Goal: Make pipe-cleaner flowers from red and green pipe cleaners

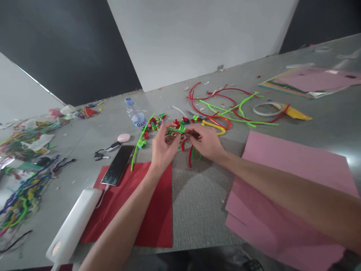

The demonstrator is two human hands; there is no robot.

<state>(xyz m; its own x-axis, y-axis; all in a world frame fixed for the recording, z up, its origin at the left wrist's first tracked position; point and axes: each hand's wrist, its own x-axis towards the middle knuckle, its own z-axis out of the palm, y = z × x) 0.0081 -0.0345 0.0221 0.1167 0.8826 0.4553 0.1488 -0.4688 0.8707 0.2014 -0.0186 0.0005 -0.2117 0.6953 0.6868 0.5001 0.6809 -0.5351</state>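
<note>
Near the middle of the table my left hand and my right hand come close together, fingertips pinched. Between them runs a green fuzzy stem, which my left hand holds. My right fingers are closed at its right end, on something dark and too small to name. Below my right hand hang or lie curved red stems and green ones, partly hidden by the fingers. Small red and green twisted pieces lie just beyond and left of my hands, with a long light green stem beside them.
Behind my hands stand a water bottle, loose red and green stems, a tape roll and scissors with orange handles. A phone, white case and red sheet lie left, pink sheets right.
</note>
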